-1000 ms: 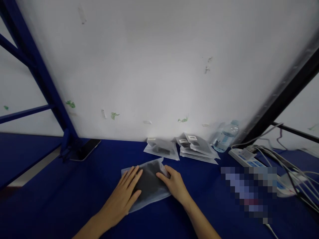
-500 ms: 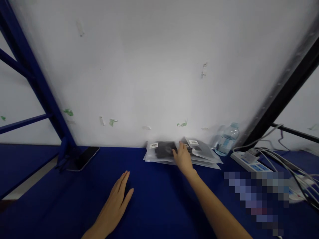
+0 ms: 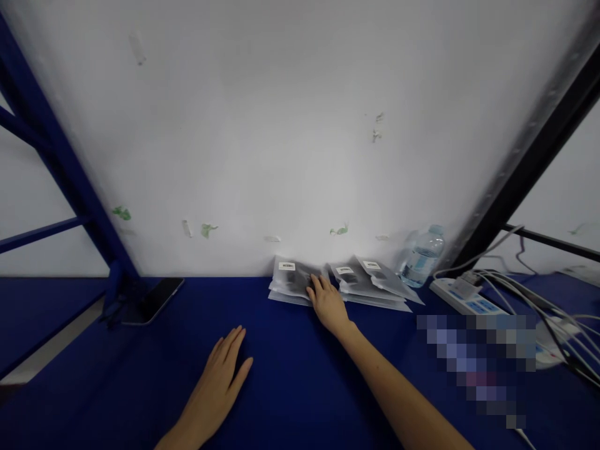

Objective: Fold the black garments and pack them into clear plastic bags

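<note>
Risk: right hand [image 3: 327, 304], fingers spread flat on the left bag stack [image 3: 294, 282] by the wall, could slide the slick top bag off or nudge the right stack [image 3: 370, 284] just beside it. Bottle [image 3: 422, 257] stands near and could tip if that stack is shoved. Left hand [image 3: 224, 378] lies open on the blue tabletop [image 3: 290, 387], holding nothing. White bag labels are too small to read.

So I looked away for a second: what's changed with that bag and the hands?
The right hand carried the bagged dark item from the near table onto the left pile of bags by the wall and rests there. The left hand now lies flat on the blue table. Other bags, bottle, phone unchanged.
</note>
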